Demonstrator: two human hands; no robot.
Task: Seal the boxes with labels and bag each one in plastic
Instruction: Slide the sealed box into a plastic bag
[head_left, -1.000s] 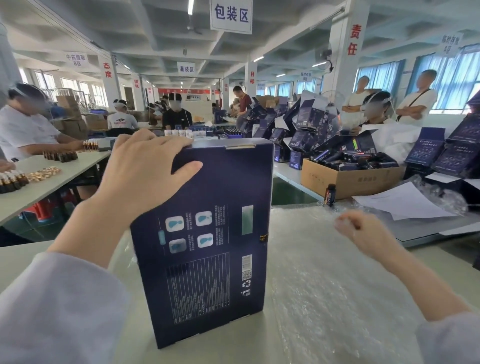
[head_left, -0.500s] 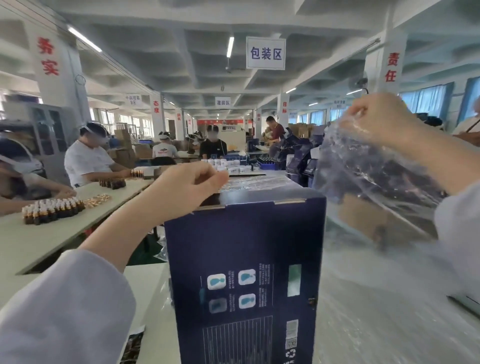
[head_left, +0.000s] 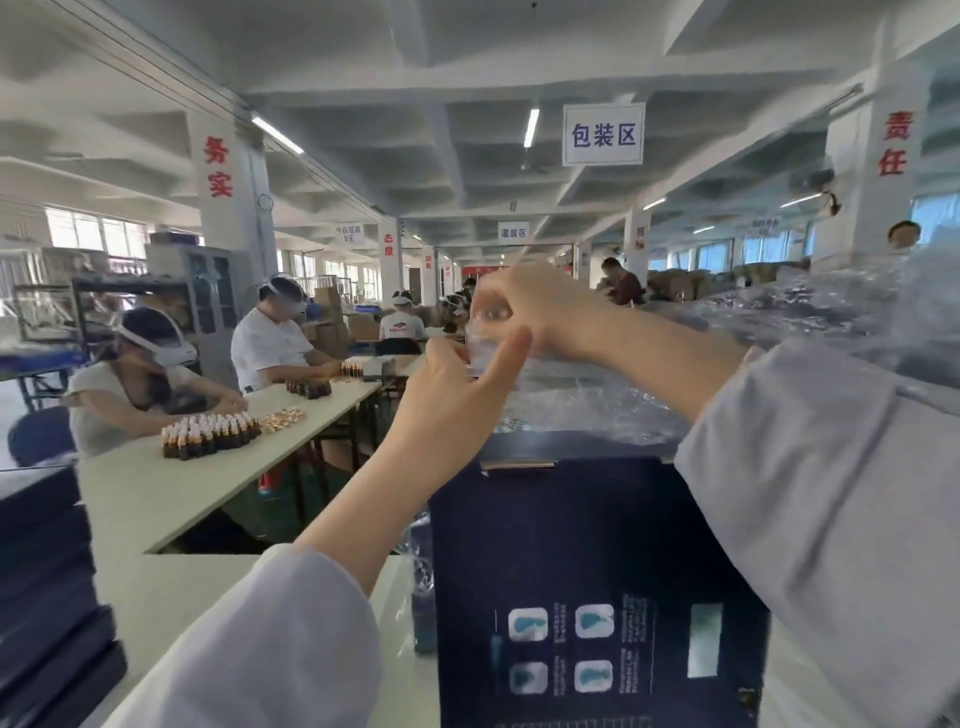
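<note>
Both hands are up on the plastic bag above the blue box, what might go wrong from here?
The left hand and right hand both pinch the thin plastic bag; pulling its mouth apart might tear it.
Neither hand steadies the upright box, so dragging the bag down could tip it.

I see the plastic bag (head_left: 587, 400) as clear thin film, crinkled and glossy. The box (head_left: 571, 545) looks like matt navy cardboard; my sleeves (head_left: 831, 493) are pale woven cloth, the bench (head_left: 171, 587) smooth.
</note>
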